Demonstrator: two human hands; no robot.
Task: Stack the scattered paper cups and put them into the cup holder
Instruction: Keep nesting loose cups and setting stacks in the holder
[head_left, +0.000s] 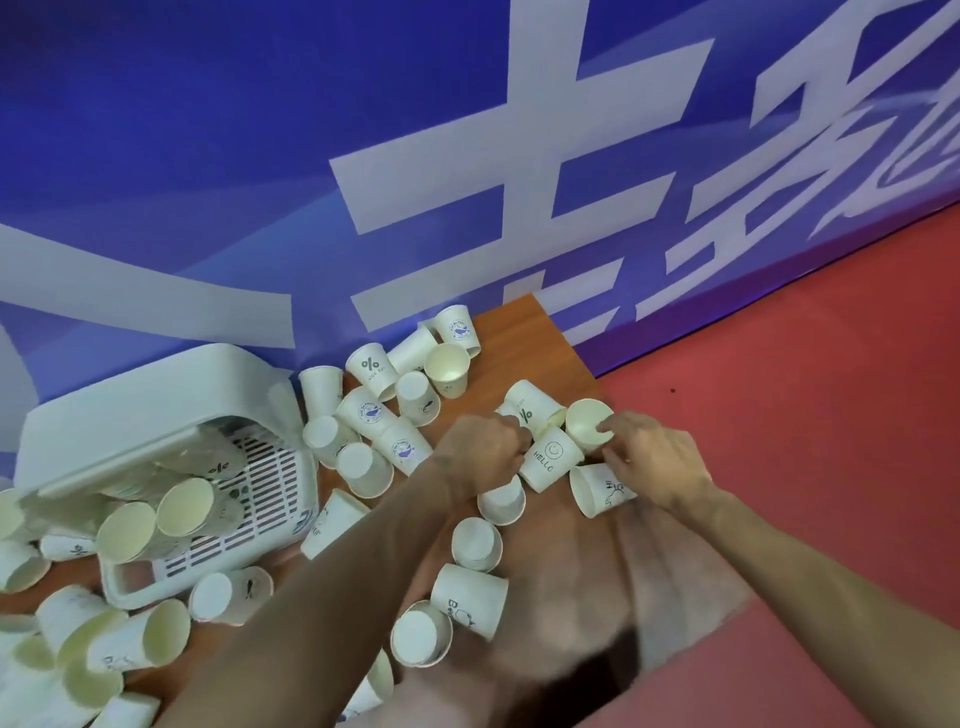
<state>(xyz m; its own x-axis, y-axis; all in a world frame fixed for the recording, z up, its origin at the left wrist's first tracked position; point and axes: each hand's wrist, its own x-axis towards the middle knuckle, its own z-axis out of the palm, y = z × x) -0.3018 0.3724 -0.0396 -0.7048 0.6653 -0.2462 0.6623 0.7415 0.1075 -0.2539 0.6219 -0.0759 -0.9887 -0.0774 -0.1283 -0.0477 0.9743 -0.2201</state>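
Left hand (485, 452): fingers curled tight, knuckles against the "%" cup (532, 410) and the HELLO cup (550, 460) — whether it grips either one I cannot tell
Right hand (657, 460): fingertips pinch the near rim of the open-mouthed cup (584, 418); the doodle cup (595, 491) lies on its side just beneath the palm
Scattered cups (363, 415): strewn over the wooden table (545, 338), many on their sides, several upside down
Cup holder (130, 410): white, slatted, tipped over at the table's left — nested cups (184, 506) stick out of its mouth
Backdrop: blue banner (208, 156) with large white characters, red floor (805, 415) on the right
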